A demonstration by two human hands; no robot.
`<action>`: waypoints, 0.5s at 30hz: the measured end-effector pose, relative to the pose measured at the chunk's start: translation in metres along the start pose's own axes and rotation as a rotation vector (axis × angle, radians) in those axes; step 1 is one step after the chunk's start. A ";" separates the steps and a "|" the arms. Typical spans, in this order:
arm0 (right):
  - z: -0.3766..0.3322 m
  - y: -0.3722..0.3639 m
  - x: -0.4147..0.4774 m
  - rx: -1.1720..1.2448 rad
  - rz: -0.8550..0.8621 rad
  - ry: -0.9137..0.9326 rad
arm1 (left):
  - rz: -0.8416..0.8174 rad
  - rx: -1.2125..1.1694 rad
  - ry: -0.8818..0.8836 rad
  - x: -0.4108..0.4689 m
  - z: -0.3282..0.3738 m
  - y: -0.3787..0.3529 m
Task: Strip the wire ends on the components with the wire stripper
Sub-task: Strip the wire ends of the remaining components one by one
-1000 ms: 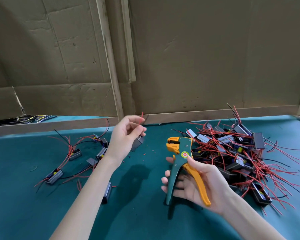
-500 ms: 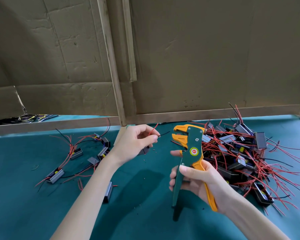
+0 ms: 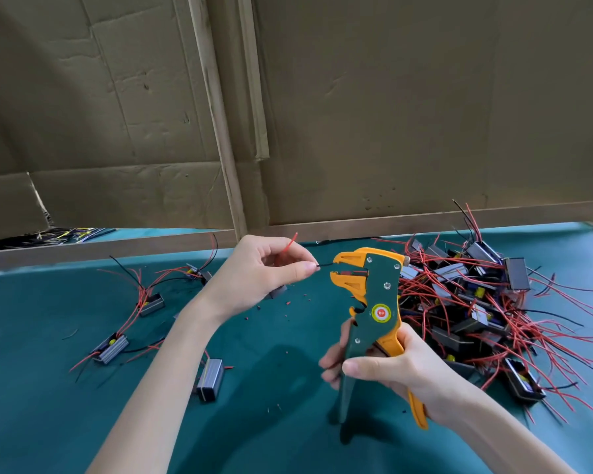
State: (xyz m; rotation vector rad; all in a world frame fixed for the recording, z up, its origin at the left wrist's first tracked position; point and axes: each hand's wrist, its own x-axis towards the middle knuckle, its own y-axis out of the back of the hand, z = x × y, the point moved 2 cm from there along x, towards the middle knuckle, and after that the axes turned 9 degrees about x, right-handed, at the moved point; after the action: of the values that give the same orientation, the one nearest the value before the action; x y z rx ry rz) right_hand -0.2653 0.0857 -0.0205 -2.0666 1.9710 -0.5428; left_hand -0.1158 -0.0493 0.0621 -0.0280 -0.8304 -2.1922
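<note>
Black insulation is what counts here: your left hand, at mid-frame, pinches the black wire between thumb and forefinger. Its short free end runs level toward the right, straight into the mouth of the wire stripper. The jaws stand a little apart and the tip seems to sit just between them, though how deep it goes is too small to tell.

Your right hand, lower right of centre, is wrapped round both handles and holds the tool upright with its head toward the left. The handles are spread, so the squeeze looks not yet made.

The wire's long axis lies across the jaws, as it should. The right hand is the one to act, while the left only needs to hold the wire level.

The red wire sticks up out of your left fist, clear of the tool. The component shows just below that hand. The unstripped pile lies at the right on the teal surface.
</note>
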 end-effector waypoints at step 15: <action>-0.001 -0.003 -0.002 -0.089 -0.048 0.002 | -0.121 0.038 -0.031 -0.004 0.008 0.002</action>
State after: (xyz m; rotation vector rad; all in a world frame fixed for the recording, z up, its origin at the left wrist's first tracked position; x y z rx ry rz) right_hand -0.2634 0.0877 -0.0185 -2.1717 1.9855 -0.4750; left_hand -0.1136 -0.0426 0.0686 0.0072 -0.9124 -2.2933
